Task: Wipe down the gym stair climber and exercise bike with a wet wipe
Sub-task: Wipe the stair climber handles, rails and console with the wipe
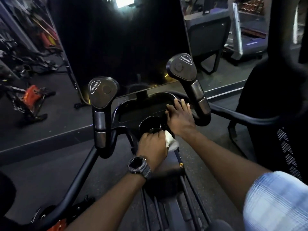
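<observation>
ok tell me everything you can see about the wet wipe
The wet wipe is a white, soft-looking sheet, crumpled into a wad rather than spread flat. The left hand holds it with curled fingers, so only the part sticking out on the hand's right side shows. It sits at the near rim of the round black cup holder on the machine's console tray, just below the right hand's wrist. Whether it looks damp cannot be told.

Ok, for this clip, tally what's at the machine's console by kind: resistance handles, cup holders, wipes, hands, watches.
Black paddle-shaped resistance handles: 2
Round black cup holder: 1
Crumpled white wet wipe: 1
Hands: 2, left hand gripping the wipe, right hand resting flat on the console tray
Black wristwatch: 1
Total: 7
</observation>
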